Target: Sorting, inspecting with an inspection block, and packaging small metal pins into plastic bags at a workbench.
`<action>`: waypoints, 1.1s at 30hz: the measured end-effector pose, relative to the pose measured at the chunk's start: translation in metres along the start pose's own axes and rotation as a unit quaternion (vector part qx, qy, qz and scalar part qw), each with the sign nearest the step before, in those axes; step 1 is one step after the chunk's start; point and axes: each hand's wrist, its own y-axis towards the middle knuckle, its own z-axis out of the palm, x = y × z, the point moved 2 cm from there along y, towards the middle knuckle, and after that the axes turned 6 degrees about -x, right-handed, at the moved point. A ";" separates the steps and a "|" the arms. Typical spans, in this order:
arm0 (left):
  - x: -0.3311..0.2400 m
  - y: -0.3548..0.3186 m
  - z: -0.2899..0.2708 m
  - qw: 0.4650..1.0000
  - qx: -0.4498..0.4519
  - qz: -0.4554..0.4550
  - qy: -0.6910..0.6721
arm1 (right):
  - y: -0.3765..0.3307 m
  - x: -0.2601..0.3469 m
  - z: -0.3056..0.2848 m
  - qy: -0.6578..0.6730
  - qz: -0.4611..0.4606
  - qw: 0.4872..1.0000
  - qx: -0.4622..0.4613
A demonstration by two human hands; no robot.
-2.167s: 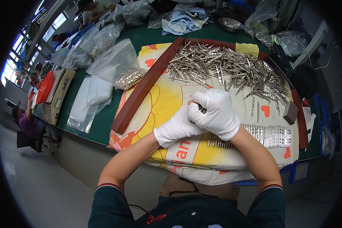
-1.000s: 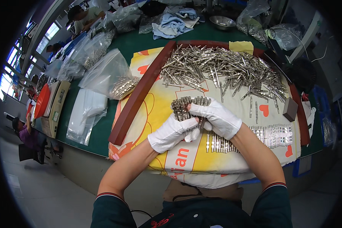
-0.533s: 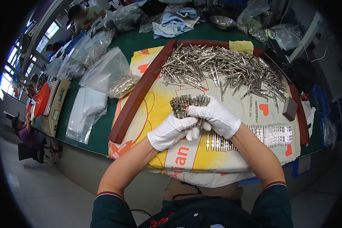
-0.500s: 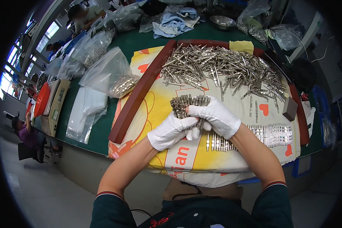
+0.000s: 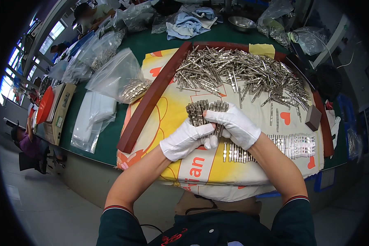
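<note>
White knit-looking gloves (image 5: 177,146) are covering both hands, and between them a fat bundle of silvery metal pins (image 5: 196,111) is sitting over the patterned cloth (image 5: 229,174). Left hand (image 5: 184,141) is wrapping the near left side, right hand (image 5: 238,126) is clasping the right side with its thumb lying across the front, so both are gripping the same bunch. I can't tell whether the bottom ends are touching the cloth, since fingers are hiding them.

For anyone handling a bunch like this: you're wanting even, gentle pressure from both sides, because smooth round pins are probably going to roll if one palm is squeezing harder. Thumb across the front is looking like a good call, as it's stopping the outer ones from peeling off. I'd be watching that the tops are lining up, and letting the fingers underneath act as a floor.

Also mind that right wrist: a neat row of pins (image 5: 293,146) is lying just beside and below it, and a low elbow could be scattering it. Beyond the hands, a loose heap of pins (image 5: 242,67) is piling up against the dark red wooden frame (image 5: 151,100), and a small dark block (image 5: 313,118) is resting near its right side.
</note>
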 end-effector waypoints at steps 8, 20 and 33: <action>-0.003 -0.002 0.004 1.000 -0.008 0.014 0.003 | -0.004 0.008 0.003 -0.030 -0.001 1.000 -0.002; -0.004 -0.003 0.004 1.000 -0.009 0.006 0.013 | -0.002 0.006 0.002 -0.043 -0.002 0.999 -0.006; -0.018 -0.008 0.017 0.997 -0.015 -0.015 0.076 | -0.004 0.007 0.012 -0.085 -0.011 0.994 -0.067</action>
